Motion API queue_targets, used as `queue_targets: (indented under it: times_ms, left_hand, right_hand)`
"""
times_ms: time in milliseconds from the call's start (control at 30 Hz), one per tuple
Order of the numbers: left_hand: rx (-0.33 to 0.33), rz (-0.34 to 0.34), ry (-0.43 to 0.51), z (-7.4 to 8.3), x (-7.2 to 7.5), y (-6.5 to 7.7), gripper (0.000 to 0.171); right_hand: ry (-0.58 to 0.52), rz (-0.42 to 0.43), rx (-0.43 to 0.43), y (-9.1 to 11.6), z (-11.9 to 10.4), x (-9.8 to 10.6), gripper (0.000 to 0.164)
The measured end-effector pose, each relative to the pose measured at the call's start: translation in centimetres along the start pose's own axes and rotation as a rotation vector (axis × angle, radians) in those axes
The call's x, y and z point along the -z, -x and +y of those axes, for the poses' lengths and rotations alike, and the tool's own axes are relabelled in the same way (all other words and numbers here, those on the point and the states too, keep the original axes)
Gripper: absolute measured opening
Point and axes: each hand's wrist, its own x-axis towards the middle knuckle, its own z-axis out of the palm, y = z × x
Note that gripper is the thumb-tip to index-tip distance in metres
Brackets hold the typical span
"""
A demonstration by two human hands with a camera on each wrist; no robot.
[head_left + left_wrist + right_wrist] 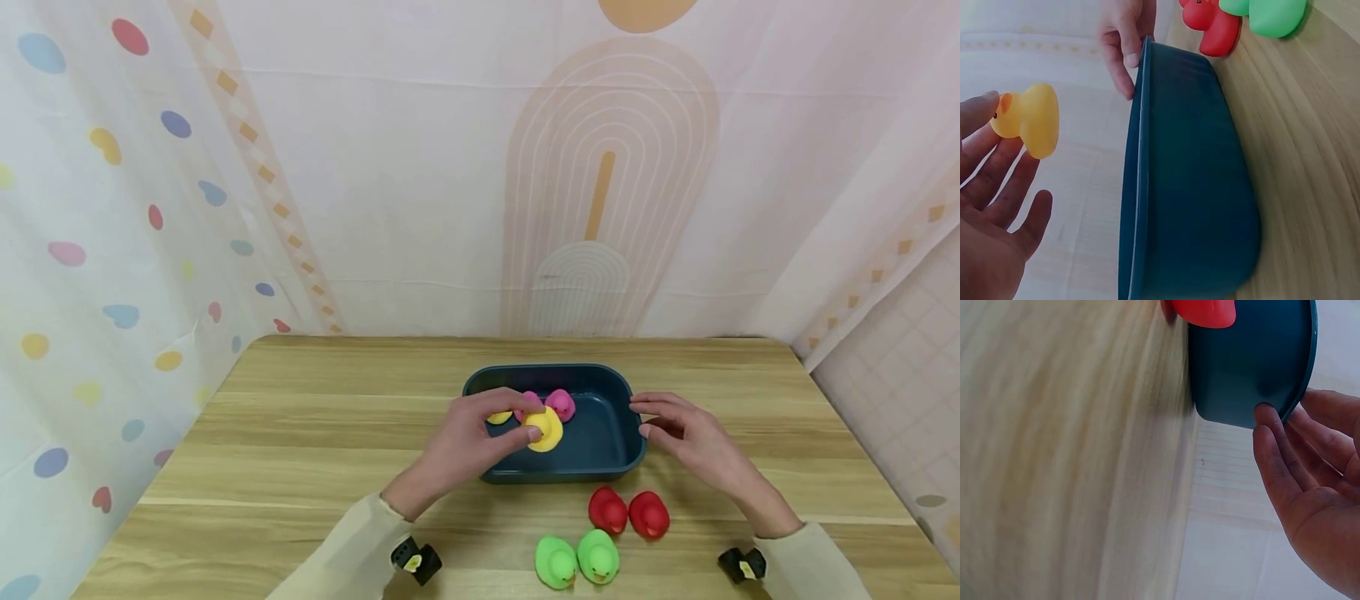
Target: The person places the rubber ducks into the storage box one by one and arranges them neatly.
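Observation:
Above the dark teal bin [600,477], my left hand [480,429] pinches a yellow rubber duck [550,435] between thumb and fingers. The left wrist view shows this yellow duck [1035,119] held clear of the bin's rim. My right hand [693,437] rests against the bin's right end, its fingertips touching the rim; the right wrist view shows that hand [1316,469] with fingers fairly straight. Inside the bin lie two pink ducks [561,405] and another yellow one [498,417], partly hidden by my left hand.
Two red ducks [648,515] sit on the wooden table [300,467] in front of the bin. Nearer to me stand two green ducks [556,562], side by side. A patterned curtain [405,167] hangs behind the table.

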Motion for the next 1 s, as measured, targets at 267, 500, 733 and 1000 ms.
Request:
queue_targets:
  times_ms: [267,500,733,1000]
  left_hand:
    - [0.003,-0.024,0.085,0.4,-1.6,-1.7,0.026]
    - [0.016,-0.035,0.060,0.5,-2.9,-3.0,0.026]
    - [0.021,-0.032,0.037,0.0,-4.0,-4.3,0.026]
    - [0.065,-0.047,-0.001,-1.1,-5.6,-5.9,0.026]
  right_hand:
    - [-0.003,-0.003,-0.014,0.0,0.0,0.0,0.028]
    - [-0.006,-0.013,-0.016,-0.1,-0.2,0.0,0.028]
    - [-0.017,-0.024,-0.022,-0.2,-0.2,0.1,0.030]
    - [-0.002,-0.019,-0.007,-0.1,-0.1,0.1,0.028]
